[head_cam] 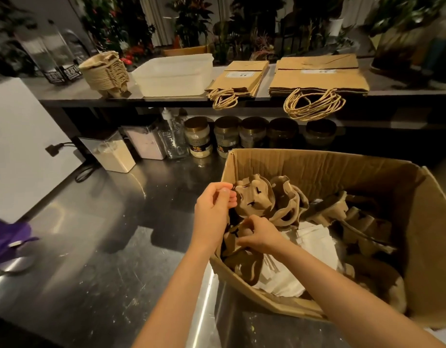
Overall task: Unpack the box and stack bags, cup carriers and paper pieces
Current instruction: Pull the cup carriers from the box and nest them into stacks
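Note:
An open cardboard box (317, 167) stands on the steel counter at the lower right. Inside lie several brown pulp cup carriers (287, 204) and white paper pieces (315, 242). My left hand (214, 209) pinches the edge of one raised cup carrier (254, 194) at the box's left wall. Just below it, my right hand (259, 236) grips another carrier (232, 243) inside the box. On the raised shelf behind sit a stack of cup carriers (105, 71), a small pile of brown paper bags (242, 76) and a larger pile of bags (317, 76).
A translucent plastic tub (174, 74) sits between the carrier stack and the bags. Under the shelf stand several jars (224, 136) and two canisters (114, 154). A white appliance (18, 146) with a cable is at the left, purple cloth (6, 239) beside it.

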### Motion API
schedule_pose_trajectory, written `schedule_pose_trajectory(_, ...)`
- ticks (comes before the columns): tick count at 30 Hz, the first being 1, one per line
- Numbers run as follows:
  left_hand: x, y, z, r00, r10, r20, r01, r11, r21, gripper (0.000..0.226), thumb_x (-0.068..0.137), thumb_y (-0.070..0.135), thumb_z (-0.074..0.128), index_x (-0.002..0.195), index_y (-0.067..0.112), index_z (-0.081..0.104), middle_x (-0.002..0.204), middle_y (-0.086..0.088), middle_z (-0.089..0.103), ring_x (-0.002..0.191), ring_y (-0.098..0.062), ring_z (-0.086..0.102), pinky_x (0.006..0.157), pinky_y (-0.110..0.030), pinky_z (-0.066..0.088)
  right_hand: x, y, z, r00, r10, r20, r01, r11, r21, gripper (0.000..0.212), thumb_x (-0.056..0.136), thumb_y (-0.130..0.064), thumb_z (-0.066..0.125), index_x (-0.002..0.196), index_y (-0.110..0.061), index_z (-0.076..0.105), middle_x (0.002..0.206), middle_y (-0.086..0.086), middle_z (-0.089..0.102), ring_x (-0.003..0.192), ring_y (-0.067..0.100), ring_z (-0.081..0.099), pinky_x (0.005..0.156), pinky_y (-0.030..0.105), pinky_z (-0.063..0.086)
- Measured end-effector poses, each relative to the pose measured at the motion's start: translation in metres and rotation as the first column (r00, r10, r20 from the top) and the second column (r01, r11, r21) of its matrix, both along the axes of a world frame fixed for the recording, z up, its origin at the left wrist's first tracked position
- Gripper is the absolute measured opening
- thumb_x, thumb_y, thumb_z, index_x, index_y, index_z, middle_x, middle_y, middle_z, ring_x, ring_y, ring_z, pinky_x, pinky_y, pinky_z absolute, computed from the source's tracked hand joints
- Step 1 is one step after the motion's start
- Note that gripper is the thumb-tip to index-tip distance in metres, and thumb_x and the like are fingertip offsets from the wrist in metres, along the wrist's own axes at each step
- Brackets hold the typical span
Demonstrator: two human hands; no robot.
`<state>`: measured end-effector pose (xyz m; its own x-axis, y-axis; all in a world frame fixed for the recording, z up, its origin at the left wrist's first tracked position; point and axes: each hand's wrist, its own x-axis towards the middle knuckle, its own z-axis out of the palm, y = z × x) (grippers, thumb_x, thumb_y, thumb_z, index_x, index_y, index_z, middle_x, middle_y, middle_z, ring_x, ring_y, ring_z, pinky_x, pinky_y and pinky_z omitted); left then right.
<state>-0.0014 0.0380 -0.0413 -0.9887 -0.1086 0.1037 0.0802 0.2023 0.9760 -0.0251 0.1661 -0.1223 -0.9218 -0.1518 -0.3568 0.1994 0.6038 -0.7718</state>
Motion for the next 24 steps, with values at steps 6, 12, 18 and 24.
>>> schedule_pose_trajectory(6, 0.002, 0.003, 0.001, 1.0, 0.004, -0.022, -0.005, 0.999, -0.05, 0.02, 0.101, 0.017, 0.047, 0.095, 0.03, 0.061, 0.089, 0.007, 0.068, 0.086, -0.004, 0.066, 0.079, -0.018, 0.054, 0.002, -0.001, -0.001, 0.987, -0.096, 0.125, 0.12, 0.972, -0.203, 0.042, 0.082, -0.012, 0.072, 0.117, -0.017, 0.05, 0.116, 0.006, 0.055, 0.096, 0.019, 0.064, 0.076, 0.03, 0.06)
schedule_pose_trajectory(12, 0.003, 0.005, 0.0, 0.999, -0.038, -0.015, 0.035, 0.988, -0.15, 0.013, 0.099, 0.02, 0.051, 0.104, 0.028, 0.06, 0.102, 0.007, 0.065, 0.095, -0.005, 0.062, 0.08, -0.016, 0.051, -0.006, 0.02, 0.032, 0.98, -0.173, -0.097, 0.137, 0.944, -0.301, 0.022, 0.085, -0.012, 0.067, 0.1, -0.025, 0.059, 0.101, 0.001, 0.062, 0.091, 0.015, 0.064, 0.079, 0.031, 0.058)
schedule_pose_trajectory(18, 0.0, 0.014, -0.003, 0.984, -0.179, -0.024, 0.163, 0.936, -0.312, 0.039, 0.092, 0.037, 0.061, 0.127, 0.037, 0.046, 0.131, 0.018, 0.042, 0.114, 0.001, 0.048, 0.09, -0.016, 0.048, 0.001, 0.051, 0.073, 0.931, -0.296, -0.212, 0.115, 0.791, -0.601, 0.022, 0.083, -0.012, 0.07, 0.104, -0.019, 0.069, 0.097, 0.001, 0.07, 0.09, 0.017, 0.069, 0.076, 0.03, 0.058)
schedule_pose_trajectory(24, -0.006, 0.018, -0.008, 0.973, -0.219, 0.067, 0.229, 0.938, -0.261, 0.06, 0.084, 0.052, 0.065, 0.137, 0.041, 0.039, 0.134, 0.015, 0.048, 0.117, -0.004, 0.051, 0.09, -0.023, 0.051, 0.004, 0.054, 0.081, 0.912, -0.262, -0.314, 0.036, 0.816, -0.577, 0.013, 0.086, -0.016, 0.068, 0.098, -0.019, 0.067, 0.093, -0.006, 0.068, 0.088, 0.011, 0.066, 0.071, 0.025, 0.056)
